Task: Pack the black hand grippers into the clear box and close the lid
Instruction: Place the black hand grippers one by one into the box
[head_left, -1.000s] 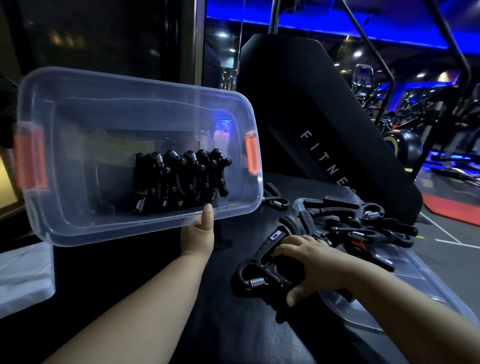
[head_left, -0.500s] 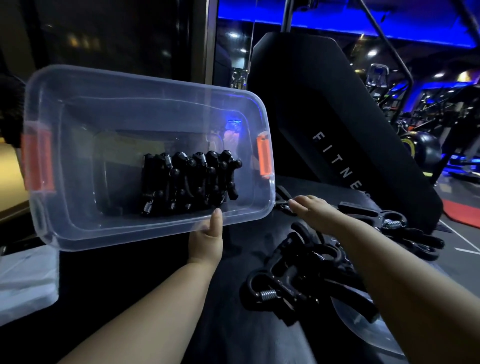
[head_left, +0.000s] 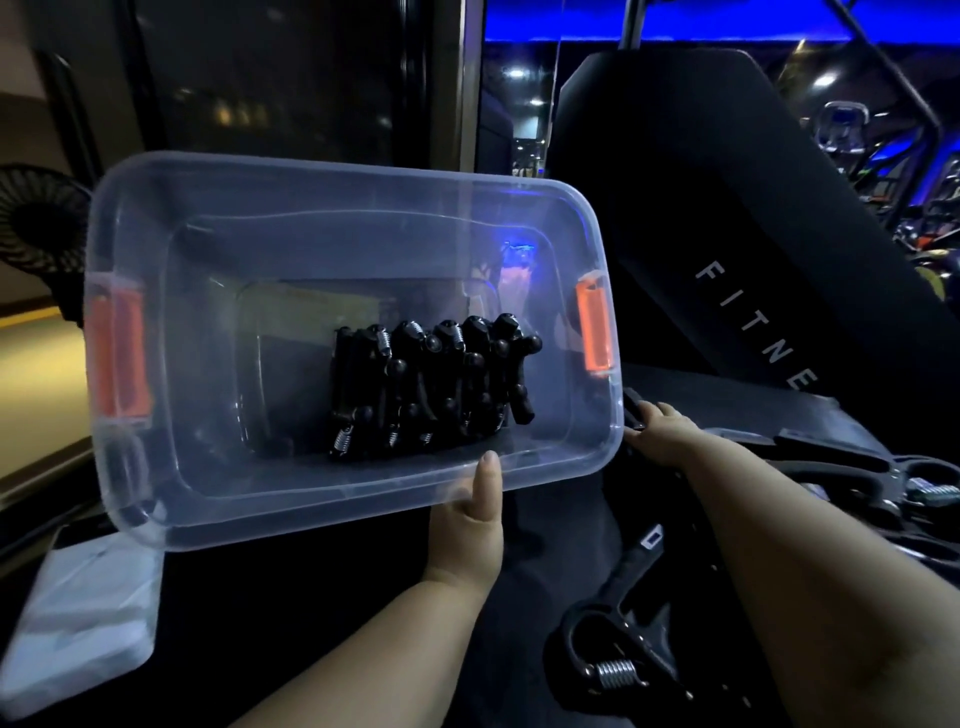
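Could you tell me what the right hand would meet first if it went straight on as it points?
Probably the black hand gripper just ahead of the right hand; its fingers seem almost on it. The clear box corner sits close by, though depth is unclear.

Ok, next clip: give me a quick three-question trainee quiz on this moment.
1. The left hand grips the clear box by: A its near rim; B its left end; C its far rim.
2. True or false: the box is empty.
3. Fill in: the box's latches are ____ in colour.
Key: 1 A. 2 False: hand grippers stand in a row inside. 3 Orange.
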